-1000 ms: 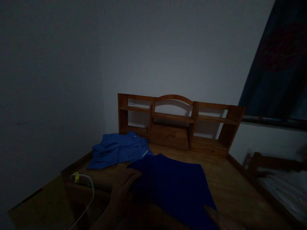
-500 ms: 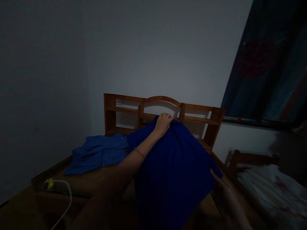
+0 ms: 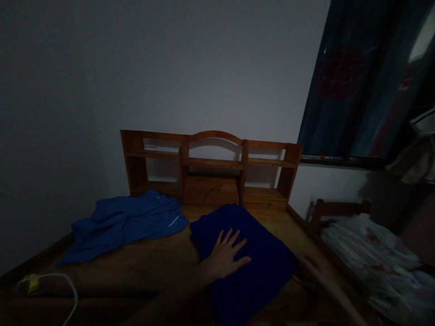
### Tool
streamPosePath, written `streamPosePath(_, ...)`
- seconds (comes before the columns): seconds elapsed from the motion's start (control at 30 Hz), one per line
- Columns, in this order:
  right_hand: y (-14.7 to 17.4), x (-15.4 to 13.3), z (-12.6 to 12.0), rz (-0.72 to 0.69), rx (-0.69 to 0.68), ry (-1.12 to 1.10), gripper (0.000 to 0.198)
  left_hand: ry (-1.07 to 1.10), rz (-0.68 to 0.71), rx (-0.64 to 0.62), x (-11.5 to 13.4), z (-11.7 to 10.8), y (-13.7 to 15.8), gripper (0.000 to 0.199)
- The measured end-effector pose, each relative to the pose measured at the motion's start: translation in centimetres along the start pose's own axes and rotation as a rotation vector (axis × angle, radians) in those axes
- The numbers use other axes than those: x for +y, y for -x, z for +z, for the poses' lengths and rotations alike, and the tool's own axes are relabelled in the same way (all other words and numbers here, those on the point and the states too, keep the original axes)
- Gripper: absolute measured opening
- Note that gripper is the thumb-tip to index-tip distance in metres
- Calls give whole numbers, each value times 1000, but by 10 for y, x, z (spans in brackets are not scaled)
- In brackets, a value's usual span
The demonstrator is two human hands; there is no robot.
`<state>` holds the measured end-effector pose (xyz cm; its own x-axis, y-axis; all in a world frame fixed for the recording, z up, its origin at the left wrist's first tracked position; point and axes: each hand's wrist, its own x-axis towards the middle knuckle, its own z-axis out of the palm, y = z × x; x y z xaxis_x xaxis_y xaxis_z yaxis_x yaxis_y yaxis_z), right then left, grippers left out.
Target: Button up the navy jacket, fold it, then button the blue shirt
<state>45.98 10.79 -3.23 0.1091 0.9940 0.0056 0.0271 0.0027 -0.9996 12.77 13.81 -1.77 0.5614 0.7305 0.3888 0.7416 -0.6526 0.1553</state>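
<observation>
A dark blue garment (image 3: 261, 253) lies over the desk top, its near end hanging past the front edge. My left hand (image 3: 226, 256) rests flat on it with the fingers spread. At the garment's right corner is my right hand (image 3: 314, 271), dim and blurred, its fingers touching the edge; whether they grip it does not show. Further left, a lighter blue garment (image 3: 125, 224) with a short white stripe lies crumpled.
The wooden desk (image 3: 272, 222) backs onto a small wooden shelf unit (image 3: 214, 163) against the wall. A white cable (image 3: 71, 283) with a yellow tag (image 3: 33, 283) lies at the front left. White plastic-looking bags (image 3: 377, 244) are piled at the right, below a dark window (image 3: 346, 99).
The dark blue garment has come down from its raised position onto the desk. My left hand has let go of its top and now lies flat on it. The view has turned slightly right.
</observation>
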Motion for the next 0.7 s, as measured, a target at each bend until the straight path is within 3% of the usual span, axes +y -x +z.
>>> streamPosePath(0.13,4,-26,22,145,-29,149,29,-67,-155,-16,-56,5,10,57)
streamPosePath(0.23,2,-24,21,162,-54,210,24,-218,-332,44,-102,-11,4,48)
streamPosePath(0.3,-3,-12,14,158,-61,191,25,-319,-392,120,-111,-28,2,43)
streamPosePath(0.37,-10,1,6,149,-64,164,25,-365,-404,207,-94,-46,5,41)
streamPosePath(0.47,-18,15,0,148,-55,157,30,-287,-254,277,-34,-63,23,44)
streamPosePath(0.53,-19,17,0,143,-64,160,35,-150,39,162,5,-64,43,46)
streamPosePath(0.6,-17,14,2,142,-79,135,37,-38,332,-44,24,-58,64,47)
streamPosePath(0.63,-15,13,2,142,-74,124,38,-30,359,-77,23,-54,73,49)
streamPosePath(0.7,-13,10,4,143,-40,132,38,-119,182,21,9,-43,90,52)
